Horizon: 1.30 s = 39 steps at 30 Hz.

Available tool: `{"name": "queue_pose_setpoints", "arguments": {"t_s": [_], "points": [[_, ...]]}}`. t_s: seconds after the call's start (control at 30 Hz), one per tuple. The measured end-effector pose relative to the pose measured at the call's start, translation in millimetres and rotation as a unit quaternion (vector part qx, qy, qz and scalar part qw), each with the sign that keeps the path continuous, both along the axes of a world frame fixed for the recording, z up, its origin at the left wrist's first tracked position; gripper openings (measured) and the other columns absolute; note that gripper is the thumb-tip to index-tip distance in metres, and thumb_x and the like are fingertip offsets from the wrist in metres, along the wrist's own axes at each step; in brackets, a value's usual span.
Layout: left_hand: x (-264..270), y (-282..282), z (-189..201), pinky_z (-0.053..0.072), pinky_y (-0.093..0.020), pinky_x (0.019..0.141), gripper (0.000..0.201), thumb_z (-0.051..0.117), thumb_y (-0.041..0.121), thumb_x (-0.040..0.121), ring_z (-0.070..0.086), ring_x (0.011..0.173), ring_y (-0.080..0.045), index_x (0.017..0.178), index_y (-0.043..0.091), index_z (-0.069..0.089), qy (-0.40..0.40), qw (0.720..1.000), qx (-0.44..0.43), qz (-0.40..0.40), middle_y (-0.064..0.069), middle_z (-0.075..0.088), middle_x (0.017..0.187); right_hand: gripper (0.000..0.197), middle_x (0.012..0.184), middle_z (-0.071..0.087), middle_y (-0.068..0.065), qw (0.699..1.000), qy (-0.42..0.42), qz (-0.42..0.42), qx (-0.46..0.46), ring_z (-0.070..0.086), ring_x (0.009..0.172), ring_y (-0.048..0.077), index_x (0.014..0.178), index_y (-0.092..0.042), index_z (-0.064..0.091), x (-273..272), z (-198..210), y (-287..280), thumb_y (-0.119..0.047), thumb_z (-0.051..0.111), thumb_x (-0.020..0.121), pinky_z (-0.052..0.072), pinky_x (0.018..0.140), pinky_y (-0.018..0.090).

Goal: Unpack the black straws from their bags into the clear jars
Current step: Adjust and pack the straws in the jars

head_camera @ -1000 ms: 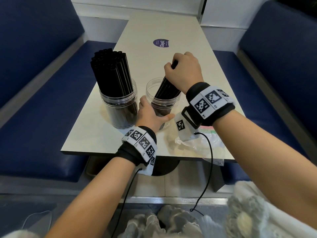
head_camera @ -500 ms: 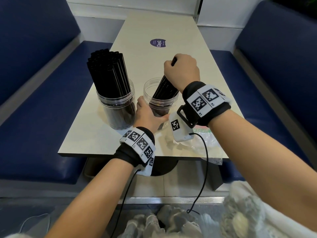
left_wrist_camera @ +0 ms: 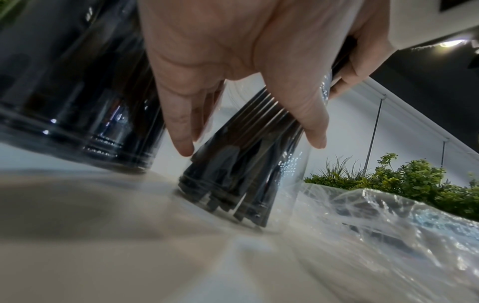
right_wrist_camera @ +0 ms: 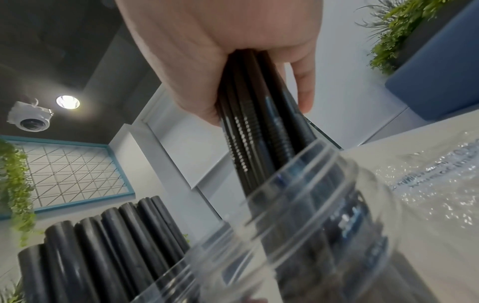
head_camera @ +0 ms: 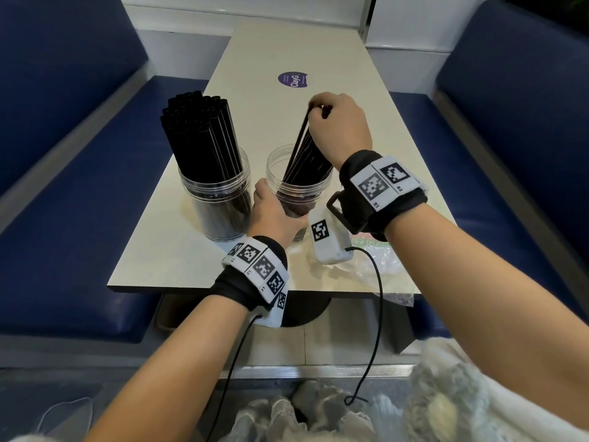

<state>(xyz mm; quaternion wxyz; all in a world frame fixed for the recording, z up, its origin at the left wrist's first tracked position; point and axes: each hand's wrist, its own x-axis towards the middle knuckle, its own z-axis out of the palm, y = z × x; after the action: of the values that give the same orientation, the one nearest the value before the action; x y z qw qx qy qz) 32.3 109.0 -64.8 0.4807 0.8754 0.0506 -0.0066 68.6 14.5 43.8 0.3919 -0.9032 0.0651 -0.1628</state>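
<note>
Two clear jars stand on the beige table [head_camera: 318, 52]. The left jar [head_camera: 214, 199] is packed with upright black straws [head_camera: 197, 135]. My left hand [head_camera: 274, 215] grips the side of the right jar [head_camera: 296, 189], fingers and thumb wrapped round its wall [left_wrist_camera: 285, 164]. My right hand [head_camera: 338, 122] holds the top of a bundle of black straws [head_camera: 307, 157] whose lower ends stand inside that jar [right_wrist_camera: 324, 235]. The straws [right_wrist_camera: 249, 114] pass through my curled fingers. An empty clear plastic bag [head_camera: 379, 260] lies on the table under my right wrist.
Blue bench seats [head_camera: 79, 186] run along both sides of the table. A round purple sticker [head_camera: 292, 80] sits mid-table. The crumpled bag [left_wrist_camera: 388, 225] lies right beside the held jar. Green plants [left_wrist_camera: 401, 178] line the partition beyond the right bench.
My right hand has risen a little and spread the tops of the straws in the right jar. My left hand keeps its hold on the jar.
</note>
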Motion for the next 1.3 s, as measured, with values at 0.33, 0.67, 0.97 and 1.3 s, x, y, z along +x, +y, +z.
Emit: {"name": "queue_pose_setpoints", "arguments": {"t_s": [0.33, 0.67, 0.97, 1.3], "points": [[-0.2, 1.5, -0.5, 0.037, -0.034, 0.106, 0.102, 0.084, 0.034, 0.064, 0.041, 0.129, -0.027, 0.137, 0.003, 0.021, -0.013, 1.0, 0.004, -0.001, -0.013, 0.036, 0.141, 0.039, 0.149, 0.036, -0.006, 0.968, -0.057, 0.066, -0.237, 0.033, 0.136, 0.02, 0.136, -0.028, 0.042, 5.2, -2.1, -7.2, -0.026, 0.037, 0.097, 0.033, 0.104, 0.038], [1.5, 2.1, -1.9, 0.034, -0.036, 0.109, 0.105, 0.085, 0.03, 0.062, 0.038, 0.132, -0.027, 0.14, 0.003, 0.019, -0.017, 1.0, 0.003, -0.004, -0.015, 0.035, 0.143, 0.039, 0.151, 0.034, -0.01, 0.931, -0.051, 0.11, -0.345, 0.023, 0.142, 0.018, 0.134, -0.031, 0.043, 5.0, 10.3, -0.3, -0.036, 0.028, 0.099, 0.017, 0.114, 0.043], [2.0, 1.4, -1.6, 0.033, -0.036, 0.111, 0.108, 0.084, 0.033, 0.063, 0.035, 0.135, -0.026, 0.141, 0.004, 0.015, -0.007, 1.0, 0.008, -0.004, -0.013, 0.032, 0.146, 0.039, 0.122, 0.057, 0.008, 0.943, -0.023, 0.086, -0.321, 0.049, 0.114, 0.029, 0.109, -0.004, 0.063, 4.7, 2.6, -7.0, -0.023, 0.03, 0.098, 0.04, 0.091, 0.038], [2.1, 1.4, -1.6, 0.033, -0.036, 0.111, 0.11, 0.084, 0.033, 0.062, 0.035, 0.135, -0.025, 0.142, 0.004, 0.015, -0.005, 1.0, 0.004, -0.005, -0.013, 0.032, 0.147, 0.047, 0.113, 0.055, 0.018, 0.954, -0.015, 0.068, -0.29, 0.046, 0.111, 0.034, 0.096, 0.005, 0.06, -6.1, 0.5, -5.5, -0.023, 0.022, 0.1, 0.04, 0.092, 0.042]]}}
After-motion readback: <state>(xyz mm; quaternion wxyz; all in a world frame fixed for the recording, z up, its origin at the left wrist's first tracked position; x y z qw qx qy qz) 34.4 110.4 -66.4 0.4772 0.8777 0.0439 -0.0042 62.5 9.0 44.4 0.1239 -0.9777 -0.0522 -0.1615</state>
